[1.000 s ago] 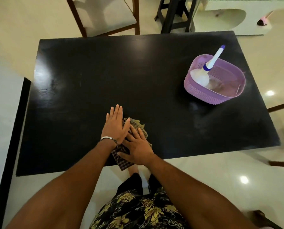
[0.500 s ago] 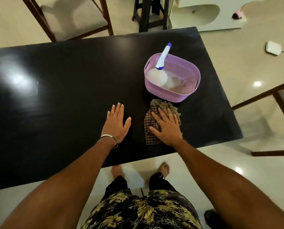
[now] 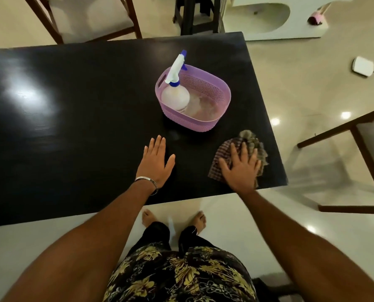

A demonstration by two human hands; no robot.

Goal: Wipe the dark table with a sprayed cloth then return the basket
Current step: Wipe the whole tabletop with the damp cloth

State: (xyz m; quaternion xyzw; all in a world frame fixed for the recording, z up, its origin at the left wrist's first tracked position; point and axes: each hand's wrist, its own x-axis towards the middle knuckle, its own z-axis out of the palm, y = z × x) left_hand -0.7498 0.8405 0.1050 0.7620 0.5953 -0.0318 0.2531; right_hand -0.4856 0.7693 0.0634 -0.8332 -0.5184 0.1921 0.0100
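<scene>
The dark table (image 3: 77,131) fills the left and middle of the head view. A checked cloth (image 3: 252,141) lies near the table's front right corner, and my right hand (image 3: 239,168) presses flat on it with fingers spread. My left hand (image 3: 156,162) rests flat and open on the bare tabletop, left of the cloth, a metal bangle on its wrist. Behind both hands stands a purple basket (image 3: 210,124) that holds a white spray bottle (image 3: 175,92) with a blue nozzle.
A wooden chair (image 3: 83,20) stands beyond the table's far edge, another chair (image 3: 360,149) to the right. A dark stool (image 3: 198,14) and a white floor device (image 3: 363,66) lie farther off. My bare feet (image 3: 148,217) stand on pale tiles.
My right hand has slid the cloth rightward along the front of the table, from beside my left hand to the front right corner. My left hand stays flat on the table.
</scene>
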